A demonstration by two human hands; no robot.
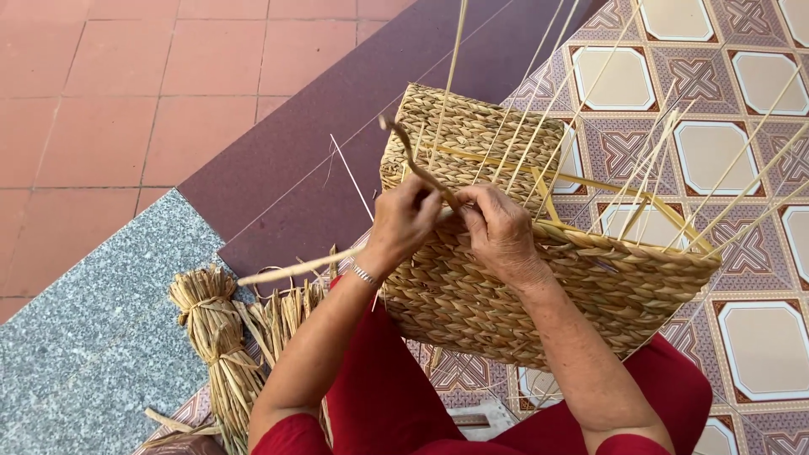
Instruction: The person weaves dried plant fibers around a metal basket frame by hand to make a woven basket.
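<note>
A rectangular woven straw basket (472,295) rests on my lap, its rim facing up and away. Several thin pale stakes (539,109) stick up from the rim. My left hand (404,221) pinches a twisted straw strand (413,160) at the near rim; the strand's loose end curls upward. My right hand (497,227) sits next to it, fingers closed on the same strand at the rim. A long pale straw (295,268) runs out to the left from under my left hand.
A tied bundle of dried straw (215,337) lies at the lower left beside my red-clad legs (379,396). Patterned floor tiles (742,84) spread to the right; a grey stone slab (93,337) and red tiles lie to the left.
</note>
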